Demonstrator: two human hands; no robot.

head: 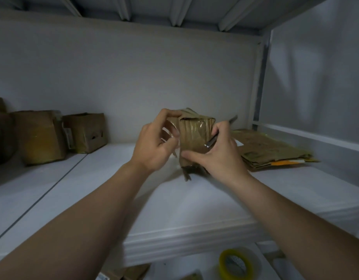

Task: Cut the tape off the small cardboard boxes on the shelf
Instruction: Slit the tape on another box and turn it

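Box [194, 136] over shelf [106, 188]; L hand [154, 147] pinching top-left corner; R hand [222, 153] curled round right side, slim cutter [213, 140] btw fingers.

Lighting: I log it dim, cool grey. Shadows: soft streaks on the side wall [316, 87], dark patch under the box [192, 138]. Glare: faint on its tape [196, 126]. Blur: shelf edge [184, 237], lower frame. Edges: bowed, wide-angle.

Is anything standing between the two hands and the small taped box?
Nothing visible does. The left hand and the right hand both grip the small taped box directly; the right hand also holds a thin cutter against its side.
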